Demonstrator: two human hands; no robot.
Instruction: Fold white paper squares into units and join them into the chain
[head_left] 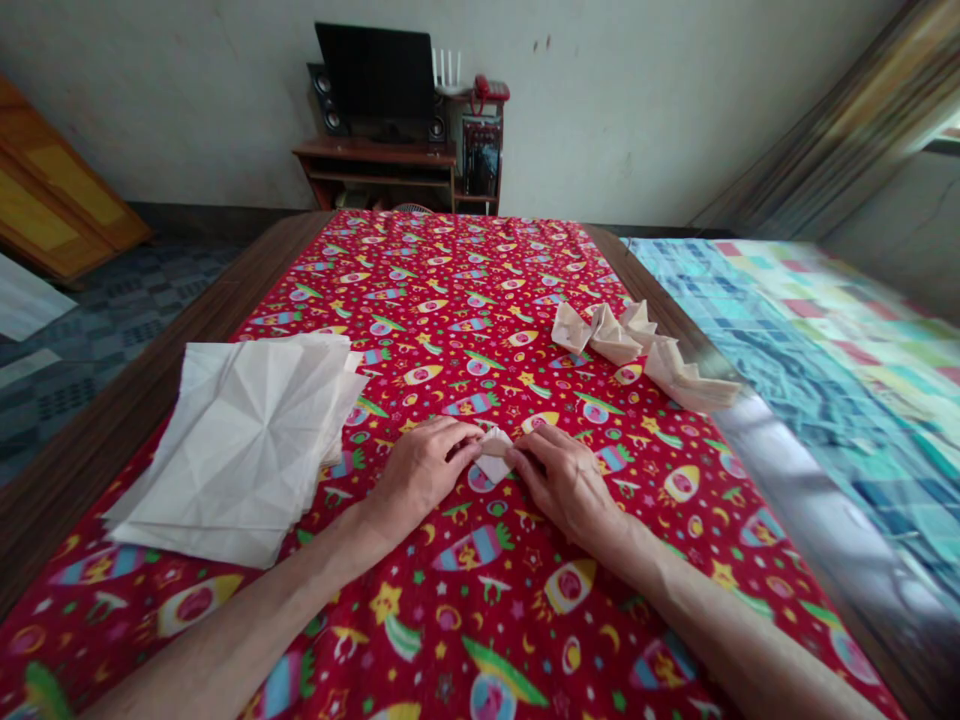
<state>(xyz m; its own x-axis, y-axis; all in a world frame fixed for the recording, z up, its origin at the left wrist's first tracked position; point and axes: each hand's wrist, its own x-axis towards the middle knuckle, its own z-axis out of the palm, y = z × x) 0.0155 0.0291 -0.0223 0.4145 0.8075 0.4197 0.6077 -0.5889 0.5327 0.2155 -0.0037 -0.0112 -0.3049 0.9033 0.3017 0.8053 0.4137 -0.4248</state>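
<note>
Between my two hands is a small folded piece of cream paper (495,458), diamond-shaped at its lower end. My left hand (427,462) pinches its left corner with thumb and fingers. On the other side, my right hand (564,474) pinches the right corner the same way. The paper is just above or on the red patterned cloth (469,620); I cannot tell which. To the left lies a stack of creased cream paper sheets (240,440), the top one marked with star-like fold lines. Several folded paper pieces (615,335) stand at the right, beside a longer folded bundle (686,378).
The cloth covers a dark wooden table (709,345) whose edges show at both sides. Beyond it a desk (375,150) carries a monitor (379,80), speakers and a red telephone (489,90). A bed with a checked cover (840,330) is at the right, an orange cabinet (67,190) at the left.
</note>
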